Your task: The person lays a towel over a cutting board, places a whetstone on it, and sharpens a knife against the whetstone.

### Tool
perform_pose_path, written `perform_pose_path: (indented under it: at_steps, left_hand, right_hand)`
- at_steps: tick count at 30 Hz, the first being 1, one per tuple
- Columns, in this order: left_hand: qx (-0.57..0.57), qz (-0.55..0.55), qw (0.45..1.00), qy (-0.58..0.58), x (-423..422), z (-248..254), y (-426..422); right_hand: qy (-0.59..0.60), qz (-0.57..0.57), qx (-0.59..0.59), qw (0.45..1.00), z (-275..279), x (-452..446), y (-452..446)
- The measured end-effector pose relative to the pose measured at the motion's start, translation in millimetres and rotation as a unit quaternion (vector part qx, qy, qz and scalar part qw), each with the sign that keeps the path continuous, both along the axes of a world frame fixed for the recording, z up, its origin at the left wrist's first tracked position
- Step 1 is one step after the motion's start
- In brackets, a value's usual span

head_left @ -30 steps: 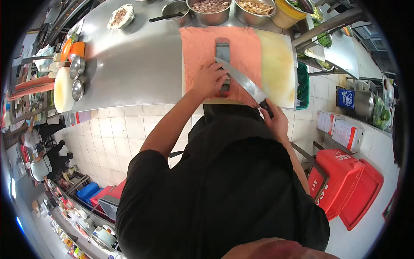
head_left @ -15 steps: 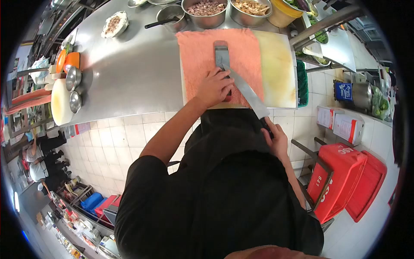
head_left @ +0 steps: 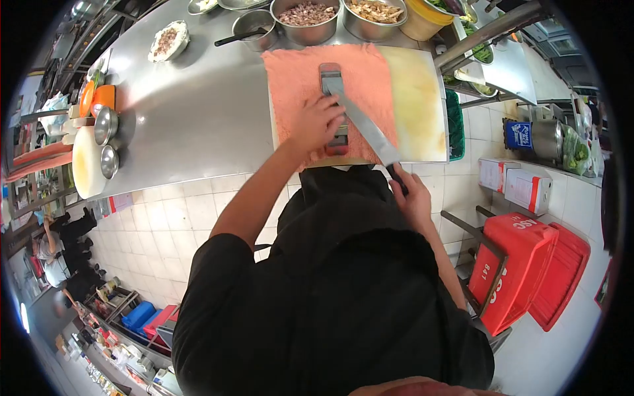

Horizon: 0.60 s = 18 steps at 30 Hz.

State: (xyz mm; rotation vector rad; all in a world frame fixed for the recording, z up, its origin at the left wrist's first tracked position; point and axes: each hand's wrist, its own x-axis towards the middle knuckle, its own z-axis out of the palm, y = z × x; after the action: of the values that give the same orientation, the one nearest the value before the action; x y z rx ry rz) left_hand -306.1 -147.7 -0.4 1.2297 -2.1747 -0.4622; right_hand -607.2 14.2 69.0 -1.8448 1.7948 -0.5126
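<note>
My right hand (head_left: 414, 198) is closed around the black handle of a large kitchen knife (head_left: 371, 134). The blade slants up and left, its tip end lying over the far half of a sharpening stone (head_left: 331, 71) in a dark holder. My left hand (head_left: 318, 124) is over the stone's left side, fingers spread, the fingertips close to the blade near its tip; I cannot tell if they touch it. Under the stone is an orange towel (head_left: 290, 79), spread over a yellowed white cutting board (head_left: 419, 99).
Along the table's (head_left: 205, 112) far edge stand a pot of chopped meat (head_left: 307, 33), a pot of pale pieces (head_left: 375, 32) and a saucepan (head_left: 256, 41). A filled bowl (head_left: 178, 54) sits left. A red bin (head_left: 512, 270) is on the floor to the right. People stand far left.
The knife has slid up the stone, its tip end now farther along. My left hand has lifted or shifted left, with its fingers more spread. The whole view has shifted slightly.
</note>
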Motion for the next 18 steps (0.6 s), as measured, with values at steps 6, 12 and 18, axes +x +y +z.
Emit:
perform_pose_path:
  at_steps: [6,12,18]
  left_hand:
    - [-0.005,-0.013,0.999,-0.048,10.5,17.7,2.7]
    - [-0.036,0.024,0.998,-0.043,8.2,1.0,8.2]
    - [-0.004,0.053,0.995,-0.079,32.9,10.9,-38.4]
  right_hand:
    - [-0.032,0.019,0.034,0.999,7.0,-5.0,-0.2]
    - [-0.045,0.038,-0.025,0.998,-18.6,-7.7,-6.2]
    - [0.081,0.036,0.005,0.996,-19.8,20.8,-82.0]
